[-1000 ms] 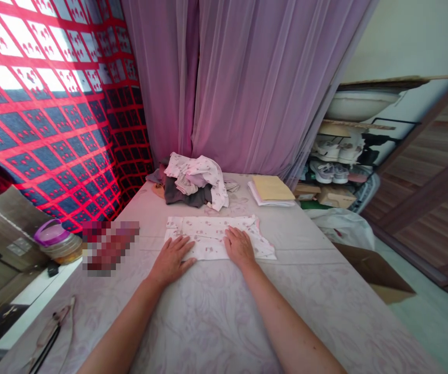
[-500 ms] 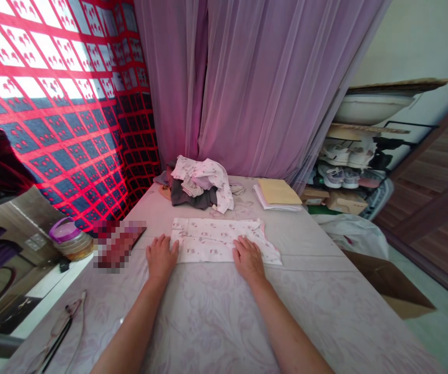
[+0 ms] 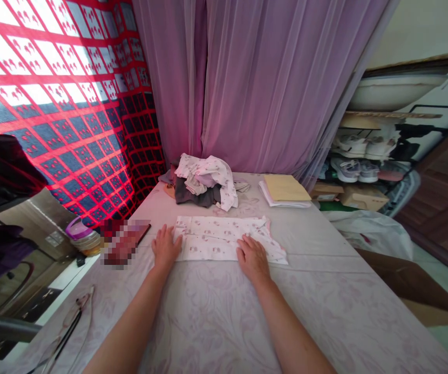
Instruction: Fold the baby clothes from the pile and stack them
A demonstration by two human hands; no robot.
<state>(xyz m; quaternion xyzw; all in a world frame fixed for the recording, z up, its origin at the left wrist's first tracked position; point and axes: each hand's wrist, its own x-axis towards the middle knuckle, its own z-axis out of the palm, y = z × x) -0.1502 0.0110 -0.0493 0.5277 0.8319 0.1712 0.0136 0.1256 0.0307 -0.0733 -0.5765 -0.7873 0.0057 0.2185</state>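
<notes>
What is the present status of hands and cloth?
Right hand on printed cloth; left hand at its left end. Cloth lies flat. Clothes pile beyond.

The left hand (image 3: 165,249) and the right hand (image 3: 254,258) are bare, and so are the left forearm (image 3: 133,317) and the right forearm (image 3: 286,317). Each forearm is slim near the hand and becomes gradually thicker away from it. The fingers (image 3: 247,243) have rounded tips.

The printed garment (image 3: 212,239) is matt cloth, the curtain (image 3: 262,93) sheer fabric, the box (image 3: 403,280) matt cardboard.
</notes>
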